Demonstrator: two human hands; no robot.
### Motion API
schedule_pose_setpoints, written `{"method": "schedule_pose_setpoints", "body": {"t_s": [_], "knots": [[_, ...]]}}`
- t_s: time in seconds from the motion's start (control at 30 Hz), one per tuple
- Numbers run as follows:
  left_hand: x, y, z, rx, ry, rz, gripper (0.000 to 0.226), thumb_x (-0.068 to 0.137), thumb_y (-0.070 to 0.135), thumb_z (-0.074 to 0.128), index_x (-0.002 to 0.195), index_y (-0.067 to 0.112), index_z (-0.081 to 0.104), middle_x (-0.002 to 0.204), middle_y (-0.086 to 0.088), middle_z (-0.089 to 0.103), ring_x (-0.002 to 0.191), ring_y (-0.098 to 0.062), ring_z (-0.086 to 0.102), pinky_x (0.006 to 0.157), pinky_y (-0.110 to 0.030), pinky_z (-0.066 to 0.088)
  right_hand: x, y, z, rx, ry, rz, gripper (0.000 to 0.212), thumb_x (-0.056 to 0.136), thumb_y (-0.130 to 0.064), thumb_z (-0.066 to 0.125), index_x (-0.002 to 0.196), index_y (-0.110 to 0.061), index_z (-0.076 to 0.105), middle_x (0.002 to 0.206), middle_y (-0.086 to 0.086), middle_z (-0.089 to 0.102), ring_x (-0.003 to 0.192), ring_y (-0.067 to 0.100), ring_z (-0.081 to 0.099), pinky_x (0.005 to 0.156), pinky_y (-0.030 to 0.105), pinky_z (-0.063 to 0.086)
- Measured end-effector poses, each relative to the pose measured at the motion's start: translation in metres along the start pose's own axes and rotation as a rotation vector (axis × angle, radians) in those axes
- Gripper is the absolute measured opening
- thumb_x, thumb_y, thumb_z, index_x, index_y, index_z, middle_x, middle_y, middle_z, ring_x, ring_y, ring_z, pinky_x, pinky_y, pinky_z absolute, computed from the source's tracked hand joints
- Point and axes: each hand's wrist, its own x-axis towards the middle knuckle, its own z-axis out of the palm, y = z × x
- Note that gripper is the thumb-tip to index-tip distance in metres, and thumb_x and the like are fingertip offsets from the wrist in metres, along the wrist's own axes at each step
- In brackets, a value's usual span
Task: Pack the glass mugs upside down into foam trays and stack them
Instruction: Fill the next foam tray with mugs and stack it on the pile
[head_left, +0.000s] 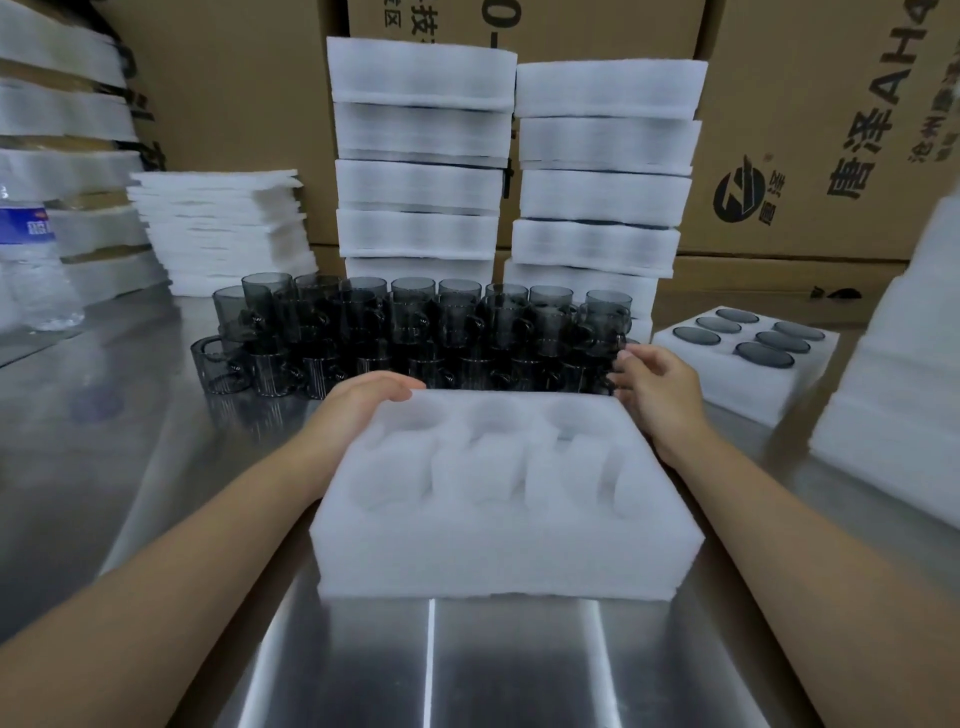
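From the head camera we see our left hand (363, 402) resting flat, fingers straight, on the empty foam tray's (509, 519) far left corner, our right hand (657, 387) loosely open, gripping nothing, at its far right corner, and the glass mugs (415, 332) crowded just beyond both hands.

The left hand (366, 402) and right hand (655, 387) flank the empty foam tray (506, 551).
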Motion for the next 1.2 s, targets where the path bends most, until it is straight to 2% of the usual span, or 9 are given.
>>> {"method": "schedule_pose_setpoints", "body": {"t_s": [0.2, 0.3, 0.4, 0.47, 0.6, 0.83, 0.93, 1.03, 1.2], "knots": [[-0.004, 0.000, 0.002, 0.016, -0.029, 0.017, 0.034, 0.083, 0.001, 0.050, 0.070, 0.019, 0.076, 0.075, -0.003, 0.073, 0.068, -0.017, 0.069, 0.060, -0.023, 0.053, -0.001, -0.002, -0.004, -0.090, -0.028, -0.079, 0.022, 0.089, -0.021, 0.067, 0.110, -0.016, 0.065, 0.089, -0.005, 0.060, 0.076, 0.005, 0.054, 0.074, 0.022, 0.045], [-0.009, 0.002, 0.011, 0.054, -0.057, 0.003, 0.017, 0.066, 0.015, 0.060, 0.070, 0.021, 0.076, 0.082, -0.008, 0.072, 0.081, -0.028, 0.066, 0.081, -0.037, 0.052, -0.001, -0.005, -0.004, -0.232, -0.084, -0.122, 0.026, 0.094, -0.026, 0.061, 0.115, -0.013, 0.065, 0.095, -0.006, 0.061, 0.082, 0.005, 0.054, 0.067, 0.011, 0.041], [-0.016, 0.004, 0.020, 0.118, -0.073, 0.009, 0.021, 0.057, 0.022, 0.060, 0.071, 0.025, 0.075, 0.090, -0.010, 0.071, 0.093, -0.036, 0.064, 0.094, -0.048, 0.047, 0.003, -0.007, -0.007, -0.324, -0.135, -0.132, 0.027, 0.096, -0.022, 0.057, 0.119, -0.011, 0.063, 0.101, -0.002, 0.060, 0.087, 0.008, 0.054, 0.057, 0.004, 0.038], [-0.016, 0.004, 0.021, 0.143, -0.079, 0.010, 0.018, 0.066, 0.018, 0.060, 0.072, 0.026, 0.075, 0.088, -0.009, 0.072, 0.087, -0.033, 0.066, 0.093, -0.049, 0.048, 0.005, -0.008, -0.010, -0.318, -0.175, -0.100, 0.026, 0.096, -0.021, 0.056, 0.121, -0.014, 0.062, 0.099, -0.003, 0.060, 0.080, 0.003, 0.054, 0.054, -0.001, 0.037], [-0.013, 0.001, 0.020, 0.161, -0.065, 0.008, 0.034, 0.082, 0.001, 0.052, 0.071, 0.024, 0.075, 0.085, -0.009, 0.072, 0.081, -0.029, 0.065, 0.090, -0.049, 0.049, 0.005, -0.010, -0.010, -0.258, -0.269, 0.006, 0.025, 0.098, -0.019, 0.053, 0.122, -0.022, 0.061, 0.099, -0.003, 0.061, 0.077, 0.000, 0.055, 0.054, 0.006, 0.043], [-0.014, -0.001, 0.019, 0.172, -0.072, 0.023, 0.034, 0.083, 0.004, 0.051, 0.073, 0.026, 0.075, 0.086, -0.006, 0.073, 0.083, -0.027, 0.068, 0.084, -0.043, 0.051, 0.003, -0.015, -0.007, -0.243, -0.249, -0.015, 0.013, 0.095, -0.023, 0.059, 0.106, -0.022, 0.064, 0.088, -0.015, 0.060, 0.068, -0.004, 0.050, 0.050, 0.002, 0.038], [-0.013, -0.002, 0.018, 0.171, -0.079, 0.029, 0.034, 0.083, 0.005, 0.051, 0.073, 0.026, 0.075, 0.083, -0.004, 0.074, 0.080, -0.025, 0.068, 0.079, -0.038, 0.052, 0.002, -0.018, -0.005, -0.274, -0.238, -0.009, 0.005, 0.093, -0.029, 0.062, 0.091, -0.024, 0.061, 0.085, -0.014, 0.060, 0.071, -0.002, 0.051, 0.057, 0.010, 0.040], [-0.013, -0.002, 0.017, 0.168, -0.088, 0.027, 0.033, 0.083, 0.004, 0.051, 0.074, 0.025, 0.075, 0.084, -0.005, 0.074, 0.081, -0.026, 0.068, 0.081, -0.040, 0.051, 0.003, -0.018, -0.006, -0.275, -0.197, -0.018, 0.013, 0.093, -0.029, 0.060, 0.081, -0.025, 0.056, 0.081, -0.009, 0.058, 0.070, 0.004, 0.050, 0.063, 0.019, 0.038], [-0.013, -0.002, 0.018, 0.147, -0.103, 0.027, 0.024, 0.076, 0.011, 0.056, 0.074, 0.026, 0.075, 0.085, -0.005, 0.073, 0.083, -0.027, 0.067, 0.086, -0.044, 0.050, 0.004, -0.019, -0.007, -0.247, -0.167, 0.007, 0.017, 0.097, -0.024, 0.053, 0.080, -0.022, 0.054, 0.080, -0.002, 0.059, 0.066, 0.010, 0.050, 0.056, 0.022, 0.037]]}}
